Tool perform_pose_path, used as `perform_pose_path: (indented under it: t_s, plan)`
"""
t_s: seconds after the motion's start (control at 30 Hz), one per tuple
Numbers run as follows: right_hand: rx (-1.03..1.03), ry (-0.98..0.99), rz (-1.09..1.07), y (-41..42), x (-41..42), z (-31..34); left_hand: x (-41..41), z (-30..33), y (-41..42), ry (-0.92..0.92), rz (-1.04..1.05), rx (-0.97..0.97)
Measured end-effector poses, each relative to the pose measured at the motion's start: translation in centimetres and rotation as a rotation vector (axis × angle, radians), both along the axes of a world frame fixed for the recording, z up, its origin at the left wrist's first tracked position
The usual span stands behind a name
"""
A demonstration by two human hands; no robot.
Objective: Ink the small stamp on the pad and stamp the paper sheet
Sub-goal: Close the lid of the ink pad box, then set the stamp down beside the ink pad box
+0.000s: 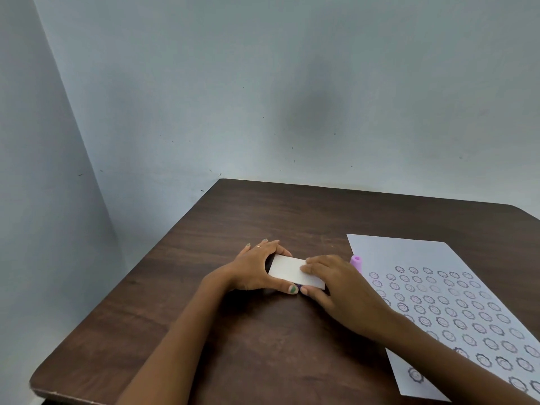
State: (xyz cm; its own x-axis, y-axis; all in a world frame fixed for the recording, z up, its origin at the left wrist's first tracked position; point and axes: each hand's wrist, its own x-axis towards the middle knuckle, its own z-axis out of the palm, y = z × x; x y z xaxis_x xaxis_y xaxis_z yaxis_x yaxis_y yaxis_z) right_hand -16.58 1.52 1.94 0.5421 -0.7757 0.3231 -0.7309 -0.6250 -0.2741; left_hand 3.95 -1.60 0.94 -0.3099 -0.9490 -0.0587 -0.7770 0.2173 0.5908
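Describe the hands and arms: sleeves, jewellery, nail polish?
Both forearms are bare, no sleeves in view. The left hand wears a thin ring on one of its fingers and has green-painted nails. The right hand shows no jewellery; its nails look unpainted.

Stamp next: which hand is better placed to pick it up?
Right, probably. The pink stamp stands at the paper sheet edge just beyond the right hand, while the left hand is on the ink pad's far side, steadying it. The pad's lid looks closed.

Head view, down over the table point(239, 217)
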Motion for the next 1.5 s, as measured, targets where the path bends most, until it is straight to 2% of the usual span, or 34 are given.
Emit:
perform_pose_path:
  t_s: [0.3,0.6,0.77,0.93,1.03,1.13,1.33,1.5]
  plan:
    - [0.044,0.145,-0.008,0.3,0.6,-0.2,-0.2,0.1,0.2,-0.083,-0.022,0.006]
    - [-0.073,0.097,-0.021,0.4,0.7,-0.4,-0.7,-0.1,0.4,-0.087,0.033,-0.044]
    - [-0.258,0.054,-0.049,1.1,-0.9,-0.3,-2.5,0.6,1.5,-0.024,0.09,-0.241]
    - [-0.318,-0.106,-0.124,1.7,-3.9,0.7,-4.3,0.2,2.4,-0.171,0.031,-0.447]
    - [-0.257,-0.209,-0.185,1.1,-5.7,0.7,-5.3,-0.1,3.5,-0.255,0.002,-0.491]
    - [-0.139,-0.26,-0.196,0.0,-6.6,0.1,-6.1,-0.6,4.6,-0.249,0.007,-0.442]
    - [-0.027,-0.326,-0.197,-1.4,-5.6,-0.3,-6.6,-1.5,4.9,-0.361,0.021,-0.335]
    - [0.057,-0.312,-0.23,-3.3,-4.6,0.0,-6.2,-1.2,2.9,-0.378,0.054,-0.307]
